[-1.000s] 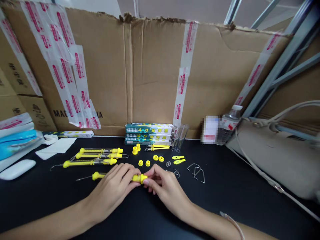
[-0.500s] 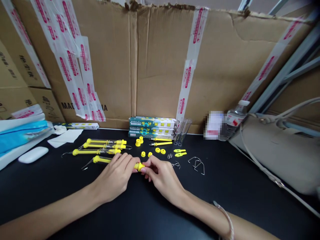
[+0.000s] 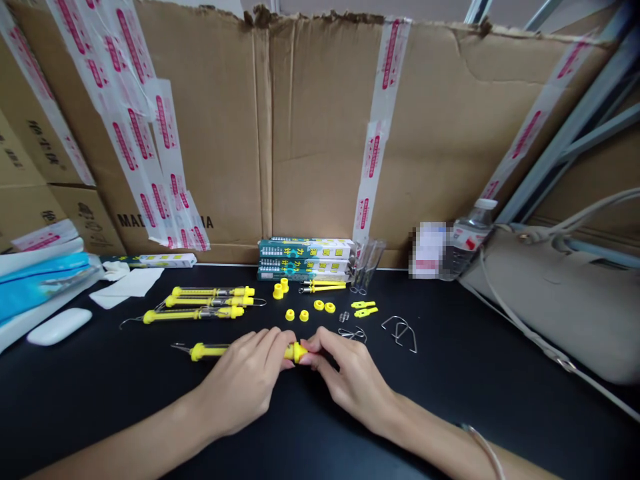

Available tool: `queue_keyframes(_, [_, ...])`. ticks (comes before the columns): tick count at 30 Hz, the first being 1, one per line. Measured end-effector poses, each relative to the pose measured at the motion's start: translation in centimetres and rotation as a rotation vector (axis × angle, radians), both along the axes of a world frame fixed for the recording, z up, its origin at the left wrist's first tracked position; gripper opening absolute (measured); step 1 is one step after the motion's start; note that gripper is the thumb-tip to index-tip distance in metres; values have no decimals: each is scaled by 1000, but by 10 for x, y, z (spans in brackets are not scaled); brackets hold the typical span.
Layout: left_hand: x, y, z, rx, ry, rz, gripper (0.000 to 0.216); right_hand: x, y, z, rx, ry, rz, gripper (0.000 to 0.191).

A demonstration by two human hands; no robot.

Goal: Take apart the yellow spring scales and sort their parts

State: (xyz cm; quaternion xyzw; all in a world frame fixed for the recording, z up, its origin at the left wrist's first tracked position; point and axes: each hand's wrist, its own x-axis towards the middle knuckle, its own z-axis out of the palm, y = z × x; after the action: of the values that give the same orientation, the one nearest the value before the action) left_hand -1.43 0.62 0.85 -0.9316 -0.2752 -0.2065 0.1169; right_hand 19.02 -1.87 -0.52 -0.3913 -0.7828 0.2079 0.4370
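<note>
A tubular spring scale [image 3: 214, 352] with yellow ends and a metal hook lies level, low over the black table. My left hand [image 3: 247, 373] is closed round its clear tube and hides the middle. At the scale's right end my right hand [image 3: 345, 373] pinches the yellow end cap [image 3: 299, 352] between thumb and fingers. Behind my left hand lie three more spring scales [image 3: 195, 315]. Beyond my fingers are small yellow rings [image 3: 329, 307], yellow caps [image 3: 278, 291], flat yellow tabs [image 3: 365, 312], small springs [image 3: 344, 317] and bent wire hooks [image 3: 400, 333].
Printed cartons [image 3: 305, 251] are stacked at the back, beside clear tubes [image 3: 367, 263]. A bottle [image 3: 470, 240] and a beige bag [image 3: 555, 307] stand right. On the left are a white case [image 3: 60, 327], paper [image 3: 127, 288] and a blue packet [image 3: 45, 283]. Cardboard [image 3: 320, 133] walls the back.
Both hands and the held spring scale have shifted slightly right and nearer in the picture. My grip on the tube and end cap stays the same. The view has moved a little.
</note>
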Motion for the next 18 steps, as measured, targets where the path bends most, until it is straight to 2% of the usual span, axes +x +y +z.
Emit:
queue_keyframes(7, [2,9,6,-161,11,-70,19,8,11,-2,113,-119,78,15])
queue_keyframes(13, [4,15,4,-192,-29,-120,19,14,12,-4,216,-186,115,19])
queue_keyframes(18, [4,14,4,-205,-65,-107,17,13,10,-7,228,-150,129,20])
